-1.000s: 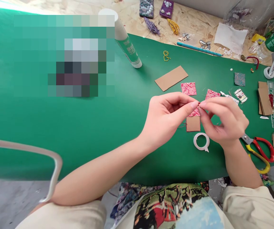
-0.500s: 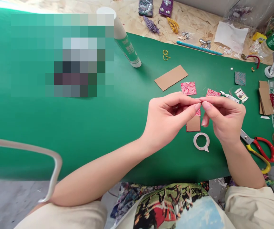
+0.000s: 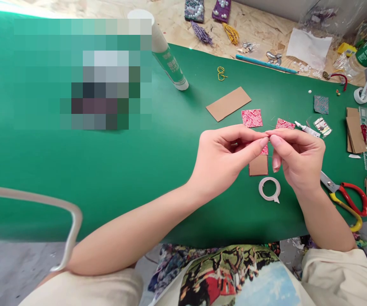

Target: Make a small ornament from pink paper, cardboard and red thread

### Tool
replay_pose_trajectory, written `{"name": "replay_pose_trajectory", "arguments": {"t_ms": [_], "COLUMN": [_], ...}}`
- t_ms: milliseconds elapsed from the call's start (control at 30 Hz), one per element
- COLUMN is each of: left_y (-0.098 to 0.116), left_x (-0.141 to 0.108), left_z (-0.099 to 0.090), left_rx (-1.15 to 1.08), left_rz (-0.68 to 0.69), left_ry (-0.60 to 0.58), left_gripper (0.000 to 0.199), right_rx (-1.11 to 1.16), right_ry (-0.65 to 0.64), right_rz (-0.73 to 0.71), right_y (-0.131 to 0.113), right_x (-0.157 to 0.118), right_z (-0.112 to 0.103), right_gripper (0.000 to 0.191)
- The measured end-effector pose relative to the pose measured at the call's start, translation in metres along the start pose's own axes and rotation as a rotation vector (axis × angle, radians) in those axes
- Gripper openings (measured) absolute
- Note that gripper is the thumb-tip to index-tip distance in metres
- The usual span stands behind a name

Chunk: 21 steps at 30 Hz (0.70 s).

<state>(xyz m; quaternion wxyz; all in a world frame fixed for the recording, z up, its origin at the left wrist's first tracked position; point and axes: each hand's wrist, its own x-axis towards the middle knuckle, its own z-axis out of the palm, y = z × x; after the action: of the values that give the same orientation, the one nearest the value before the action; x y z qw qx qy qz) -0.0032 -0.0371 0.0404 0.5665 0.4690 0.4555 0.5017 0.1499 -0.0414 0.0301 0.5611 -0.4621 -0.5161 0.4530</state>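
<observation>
My left hand (image 3: 221, 163) and my right hand (image 3: 301, 155) meet fingertip to fingertip above the green mat (image 3: 138, 178). Thumb and index finger of each are pinched together on a very fine thread, of which only faint stretches show around the fingers. Any end or knot is hidden by the fingertips. Under the hands lie a red-and-white patterned square (image 3: 264, 149), partly covered, and a brown cardboard piece (image 3: 258, 165) adjoining it. Two more patterned pieces, a left one (image 3: 251, 118) and a right one (image 3: 285, 123), lie just beyond. A white tape roll (image 3: 261, 194) rests nearer me.
Red-and-yellow-handled scissors (image 3: 345, 199) lie right of my right hand. A small glue tube (image 3: 307, 128) is behind it. Farther off are a cardboard strip (image 3: 229, 104), yellow cord (image 3: 221, 74), a blue pencil (image 3: 266, 64) and a spray can (image 3: 170, 63). A bent white bar (image 3: 75, 225) crosses the left.
My right hand has turned and shifted very slightly left, its fingertips still against those of my left hand. Nothing on the mat has moved.
</observation>
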Motion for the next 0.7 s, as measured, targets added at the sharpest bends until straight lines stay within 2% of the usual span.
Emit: {"name": "replay_pose_trajectory", "arguments": {"t_ms": [133,400,700], "left_y": [0.0007,-0.0018,0.002], "left_x": [0.0009,0.0037,0.0035], "left_z": [0.0002,-0.0007,-0.0005], "left_rx": [-0.032,-0.115,-0.216], "left_rz": [-0.032,-0.133,-0.219], "left_ry": [-0.003,-0.031,-0.044], "left_gripper": [0.02,0.027,0.024], "right_rx": [0.036,0.01,-0.021], "right_ry": [-0.008,0.025,0.049], "right_rz": [0.007,0.02,0.025], "right_y": [-0.0016,-0.0026,-0.0045], "right_x": [-0.0001,-0.0001,-0.0006], "right_z": [0.0,0.0014,0.002], "right_gripper": [0.002,0.008,0.01]}}
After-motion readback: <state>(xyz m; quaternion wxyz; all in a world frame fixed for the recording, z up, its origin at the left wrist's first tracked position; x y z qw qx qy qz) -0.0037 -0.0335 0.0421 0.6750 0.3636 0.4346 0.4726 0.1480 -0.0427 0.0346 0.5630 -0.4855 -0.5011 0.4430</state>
